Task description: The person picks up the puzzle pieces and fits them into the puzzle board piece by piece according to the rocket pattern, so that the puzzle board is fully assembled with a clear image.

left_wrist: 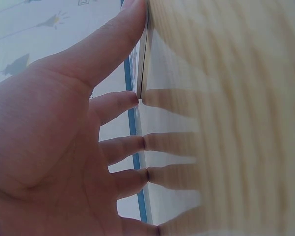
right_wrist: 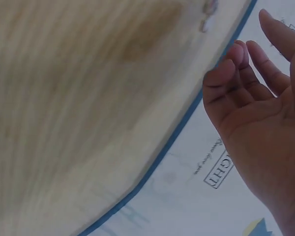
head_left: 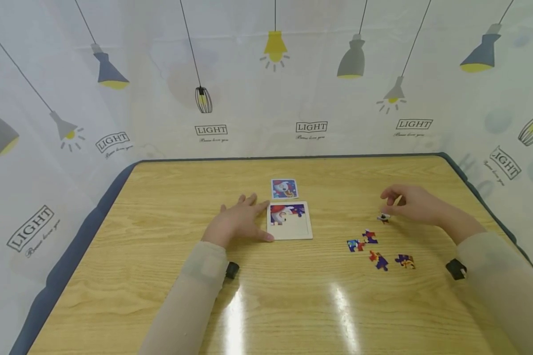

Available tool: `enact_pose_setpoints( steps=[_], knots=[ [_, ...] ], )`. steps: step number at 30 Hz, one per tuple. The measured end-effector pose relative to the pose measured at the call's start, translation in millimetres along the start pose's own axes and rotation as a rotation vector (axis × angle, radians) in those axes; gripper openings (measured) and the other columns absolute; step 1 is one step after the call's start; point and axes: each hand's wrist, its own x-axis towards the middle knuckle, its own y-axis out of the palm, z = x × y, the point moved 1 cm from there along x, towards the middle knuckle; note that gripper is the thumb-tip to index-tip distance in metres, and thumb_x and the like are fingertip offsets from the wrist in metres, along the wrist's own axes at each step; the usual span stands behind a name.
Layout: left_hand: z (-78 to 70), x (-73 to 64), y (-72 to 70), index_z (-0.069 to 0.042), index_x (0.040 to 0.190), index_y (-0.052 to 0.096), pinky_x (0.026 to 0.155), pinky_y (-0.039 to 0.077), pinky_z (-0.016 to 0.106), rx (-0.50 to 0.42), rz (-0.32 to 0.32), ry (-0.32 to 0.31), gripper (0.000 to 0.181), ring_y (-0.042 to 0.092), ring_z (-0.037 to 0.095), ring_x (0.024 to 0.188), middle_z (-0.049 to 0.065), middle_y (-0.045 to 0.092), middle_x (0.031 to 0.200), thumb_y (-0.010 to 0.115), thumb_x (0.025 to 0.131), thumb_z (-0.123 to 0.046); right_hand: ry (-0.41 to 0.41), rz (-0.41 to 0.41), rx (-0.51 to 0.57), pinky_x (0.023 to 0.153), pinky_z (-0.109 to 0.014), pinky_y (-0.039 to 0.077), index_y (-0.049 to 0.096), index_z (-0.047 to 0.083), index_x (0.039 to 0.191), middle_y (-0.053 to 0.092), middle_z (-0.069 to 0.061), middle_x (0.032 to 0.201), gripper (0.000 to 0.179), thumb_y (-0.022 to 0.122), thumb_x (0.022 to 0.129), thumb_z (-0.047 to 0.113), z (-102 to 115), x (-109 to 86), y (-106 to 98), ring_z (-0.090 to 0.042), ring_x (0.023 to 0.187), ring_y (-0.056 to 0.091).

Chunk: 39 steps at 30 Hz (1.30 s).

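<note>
A white puzzle tray [head_left: 298, 229] lies mid-table with a few joined pieces along its top and left. My left hand [head_left: 237, 222] is spread at the tray's left side, its thumb at the lower left corner and index finger by the upper left. In the left wrist view the fingertips of the left hand [left_wrist: 44, 142] touch the tabletop. My right hand [head_left: 410, 203] hovers by a loose puzzle piece [head_left: 383, 217], fingers loosely bent. The right wrist view shows the right hand [right_wrist: 260, 108] with nothing between its thumb and fingers.
A square picture card [head_left: 284, 189] lies just behind the tray. Toward the front right are loose puzzle pieces [head_left: 369, 236], [head_left: 355, 245], a red and purple piece [head_left: 379, 260] and another piece [head_left: 405, 261]. The wooden table [head_left: 160, 212] meets a lamp-printed curtain [head_left: 248, 74] at the back.
</note>
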Motion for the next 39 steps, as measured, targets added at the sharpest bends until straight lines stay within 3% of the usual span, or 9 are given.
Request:
enact_pose_setpoints(
  steps=[4,11,17,27,39],
  knots=[
    [-0.7,-0.4,0.0,-0.035,0.170,0.026,0.128,-0.003,0.078,-0.003,0.004,0.000,0.107,-0.002,0.038,0.168,0.007,0.005,0.182,0.080,0.084,-0.069,0.042,0.055,0.043,0.076,-0.028,0.055,0.059,0.002,0.131,0.067,-0.009,0.112,0.048,0.073,0.102,0.038,-17.5,-2.3,7.4,-0.017,0.096,0.063],
    [-1.4,-1.3,-1.8,-0.035,0.170,0.026,0.128,-0.002,0.079,0.002,0.002,-0.007,0.107,-0.002,0.038,0.168,0.007,0.005,0.182,0.080,0.084,-0.068,0.099,0.085,0.112,0.077,-0.027,0.046,0.053,0.002,0.136,0.058,-0.007,0.109,0.064,0.078,0.096,0.046,-32.6,0.0,16.6,-0.019,0.096,0.052],
    [-2.3,-2.0,-2.5,-0.034,0.170,0.026,0.128,-0.003,0.079,0.003,0.010,-0.004,0.106,-0.002,0.038,0.168,0.007,0.005,0.182,0.080,0.085,-0.067,0.107,0.099,0.129,0.073,-0.029,0.041,0.052,0.006,0.132,0.048,-0.007,0.105,0.062,0.079,0.095,0.048,-32.9,-2.2,20.9,-0.018,0.092,0.046],
    [-1.6,-2.5,-2.8,-0.035,0.170,0.026,0.128,-0.002,0.079,0.006,-0.002,-0.003,0.107,-0.002,0.038,0.168,0.007,0.005,0.182,0.080,0.084,-0.067,0.107,0.059,0.062,0.073,-0.032,0.040,0.057,0.010,0.122,0.051,-0.005,0.101,0.060,0.081,0.090,0.055,-29.2,0.0,20.4,-0.020,0.089,0.048],
    [-2.9,-2.8,-3.3,-0.034,0.170,0.026,0.128,-0.003,0.079,-0.001,0.004,-0.004,0.106,-0.003,0.038,0.168,0.007,0.004,0.182,0.080,0.085,-0.067,0.112,0.030,0.066,0.072,-0.032,0.041,0.058,0.009,0.117,0.052,-0.006,0.099,0.057,0.082,0.091,0.053,-26.1,-3.6,22.4,-0.021,0.089,0.048]
  ],
)
